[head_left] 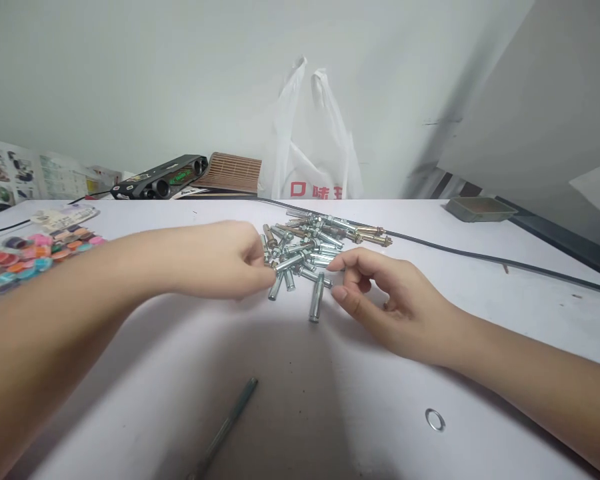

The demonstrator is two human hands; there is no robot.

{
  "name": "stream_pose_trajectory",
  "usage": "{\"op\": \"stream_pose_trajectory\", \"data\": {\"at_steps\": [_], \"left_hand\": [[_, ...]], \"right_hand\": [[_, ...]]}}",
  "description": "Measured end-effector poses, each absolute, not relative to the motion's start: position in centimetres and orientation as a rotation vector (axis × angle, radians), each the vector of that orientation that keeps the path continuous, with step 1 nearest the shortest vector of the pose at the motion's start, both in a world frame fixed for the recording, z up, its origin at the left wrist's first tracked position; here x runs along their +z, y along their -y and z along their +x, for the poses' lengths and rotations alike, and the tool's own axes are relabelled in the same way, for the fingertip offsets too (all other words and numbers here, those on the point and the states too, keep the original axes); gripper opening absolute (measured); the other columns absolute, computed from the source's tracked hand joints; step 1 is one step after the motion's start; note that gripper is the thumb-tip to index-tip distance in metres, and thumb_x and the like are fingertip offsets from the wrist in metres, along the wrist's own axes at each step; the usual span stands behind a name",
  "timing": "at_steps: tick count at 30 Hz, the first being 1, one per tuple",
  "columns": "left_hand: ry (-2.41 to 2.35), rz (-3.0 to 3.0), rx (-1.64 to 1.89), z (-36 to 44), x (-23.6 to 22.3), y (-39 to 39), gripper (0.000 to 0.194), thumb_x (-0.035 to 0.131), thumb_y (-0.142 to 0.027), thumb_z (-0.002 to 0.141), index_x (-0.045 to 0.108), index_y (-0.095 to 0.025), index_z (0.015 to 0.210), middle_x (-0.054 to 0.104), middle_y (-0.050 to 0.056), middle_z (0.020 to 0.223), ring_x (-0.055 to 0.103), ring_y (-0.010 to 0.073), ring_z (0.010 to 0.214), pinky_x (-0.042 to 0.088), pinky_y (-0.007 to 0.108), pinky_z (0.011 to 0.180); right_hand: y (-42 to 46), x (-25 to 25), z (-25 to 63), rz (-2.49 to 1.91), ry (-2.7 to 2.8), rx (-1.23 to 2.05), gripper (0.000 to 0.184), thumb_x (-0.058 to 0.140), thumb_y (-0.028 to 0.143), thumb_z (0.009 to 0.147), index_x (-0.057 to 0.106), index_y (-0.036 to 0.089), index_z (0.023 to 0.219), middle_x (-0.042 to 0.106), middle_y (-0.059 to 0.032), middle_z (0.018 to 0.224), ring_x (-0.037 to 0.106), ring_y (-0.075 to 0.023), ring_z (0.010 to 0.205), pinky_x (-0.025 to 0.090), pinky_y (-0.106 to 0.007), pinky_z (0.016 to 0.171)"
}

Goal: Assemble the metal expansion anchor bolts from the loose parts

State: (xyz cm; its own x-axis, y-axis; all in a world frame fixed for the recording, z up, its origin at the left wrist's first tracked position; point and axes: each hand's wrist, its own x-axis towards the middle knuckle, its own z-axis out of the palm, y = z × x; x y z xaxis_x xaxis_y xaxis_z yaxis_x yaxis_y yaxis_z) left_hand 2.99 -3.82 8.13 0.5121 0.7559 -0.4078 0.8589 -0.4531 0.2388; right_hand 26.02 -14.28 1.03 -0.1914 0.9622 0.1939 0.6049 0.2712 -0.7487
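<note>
A heap of metal expansion bolts [305, 235], mostly silver with a few brassy ones, lies on the white table. My left hand [233, 260] reaches in from the left with its fingers closed at the heap's edge. One silver expansion bolt [293, 261] meets its thumb and fingertips, which partly hide the grip. On the right side of the heap is my right hand [400, 300], thumb and forefinger apart and nothing between them. Just left of its thumb, a single silver expansion bolt [317, 300] sticks out toward me.
A metal rod [230, 423] and a washer [435, 419] lie in front. Colourful discs [35, 257] sit at the left. Behind are a black device [163, 179], a white plastic bag [310, 160] and a small lidded box [480, 209]. A dark cable [445, 248] crosses the table.
</note>
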Motion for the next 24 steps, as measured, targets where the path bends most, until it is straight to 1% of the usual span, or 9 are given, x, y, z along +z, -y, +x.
{"op": "stream_pose_trajectory", "data": {"at_steps": [3, 5, 7, 10, 14, 16, 19, 21, 24], "left_hand": [[-1.364, 2.342, -0.305, 4.1, 6.2, 4.4, 0.033, 0.056, -0.046, 0.074, 0.056, -0.019, 0.056, 0.053, 0.004, 0.055, 0.039, 0.0114, 0.041, 0.026, 0.026, 0.039], [-1.377, 2.342, -0.26, 4.6, 5.2, 4.6, 0.032, 0.056, -0.045, 0.073, 0.053, -0.018, 0.055, 0.054, 0.004, 0.055, 0.042, 0.012, 0.042, 0.03, 0.026, 0.04], [-1.369, 2.35, -0.295, 4.5, 5.2, 4.6, 0.031, 0.056, -0.041, 0.072, 0.051, -0.018, 0.053, 0.052, 0.004, 0.054, 0.04, 0.0111, 0.041, 0.028, 0.025, 0.04], [-1.24, 2.283, -0.584, 3.1, 6.7, 4.1, 0.032, 0.053, -0.041, 0.077, 0.062, -0.019, 0.056, 0.053, 0.004, 0.053, 0.037, 0.0102, 0.041, 0.024, 0.025, 0.04], [-1.017, 2.151, -0.717, 2.0, 8.7, 4.1, 0.032, 0.054, -0.045, 0.081, 0.071, -0.022, 0.067, 0.065, 0.004, 0.065, 0.046, 0.0113, 0.05, 0.026, 0.023, 0.043], [-0.949, 2.159, -0.616, 2.4, 8.9, 4.7, 0.034, 0.052, -0.049, 0.083, 0.071, -0.022, 0.07, 0.066, 0.003, 0.066, 0.047, 0.0112, 0.051, 0.027, 0.022, 0.044], [-0.92, 2.135, -0.37, 3.4, 8.2, 6.0, 0.033, 0.058, -0.051, 0.078, 0.071, -0.022, 0.07, 0.064, 0.002, 0.062, 0.046, 0.0109, 0.049, 0.029, 0.022, 0.045], [-0.961, 2.196, -0.116, 3.5, 7.8, 6.7, 0.028, 0.064, -0.048, 0.072, 0.07, -0.021, 0.065, 0.058, 0.001, 0.054, 0.044, 0.0108, 0.049, 0.031, 0.022, 0.047], [-1.018, 2.271, 0.061, 3.0, 7.6, 7.3, 0.024, 0.068, -0.044, 0.065, 0.067, -0.021, 0.059, 0.05, 0.001, 0.047, 0.043, 0.0117, 0.05, 0.033, 0.022, 0.05]], "right_hand": [[14.3, 0.7, 26.2, -1.492, 1.886, 0.65, 0.025, 0.05, 0.044, 0.095, 0.054, 0.026, 0.111, 0.052, 0.0027, 0.071, 0.047, -0.0104, 0.067, 0.038, -0.022, 0.051], [14.2, 0.4, 26.4, -1.528, 1.902, 0.617, 0.024, 0.049, 0.044, 0.096, 0.054, 0.027, 0.111, 0.053, 0.0031, 0.071, 0.047, -0.011, 0.068, 0.039, -0.023, 0.053], [14.2, 0.1, 26.5, -1.536, 1.938, 0.607, 0.023, 0.048, 0.043, 0.096, 0.053, 0.028, 0.112, 0.054, 0.004, 0.071, 0.047, -0.0111, 0.068, 0.04, -0.024, 0.055], [14.3, 0.0, 26.5, -1.526, 1.978, 0.63, 0.022, 0.048, 0.039, 0.096, 0.052, 0.027, 0.114, 0.057, 0.0049, 0.073, 0.048, -0.0105, 0.066, 0.043, -0.026, 0.061], [14.8, 0.6, 25.7, -1.507, 1.961, 0.658, 0.022, 0.051, 0.037, 0.094, 0.055, 0.024, 0.111, 0.058, 0.0031, 0.074, 0.049, -0.0107, 0.068, 0.043, -0.026, 0.061], [15.3, 0.9, 25.0, -1.466, 1.925, 0.716, 0.026, 0.052, 0.043, 0.094, 0.057, 0.026, 0.113, 0.059, 0.0029, 0.076, 0.05, -0.0104, 0.068, 0.042, -0.025, 0.06], [16.1, 1.1, 23.9, -1.414, 1.846, 0.827, 0.03, 0.053, 0.052, 0.093, 0.063, 0.031, 0.113, 0.06, 0.0032, 0.076, 0.05, -0.01, 0.066, 0.042, -0.026, 0.061], [16.3, 1.2, 23.5, -1.383, 1.783, 0.932, 0.031, 0.052, 0.053, 0.094, 0.067, 0.028, 0.103, 0.063, 0.0008, 0.077, 0.052, -0.0111, 0.067, 0.042, -0.026, 0.061], [15.8, 1.5, 23.8, -1.349, 1.651, 1.041, 0.035, 0.056, 0.055, 0.091, 0.067, 0.022, 0.089, 0.066, -0.0023, 0.078, 0.055, -0.012, 0.067, 0.042, -0.026, 0.058]]}}
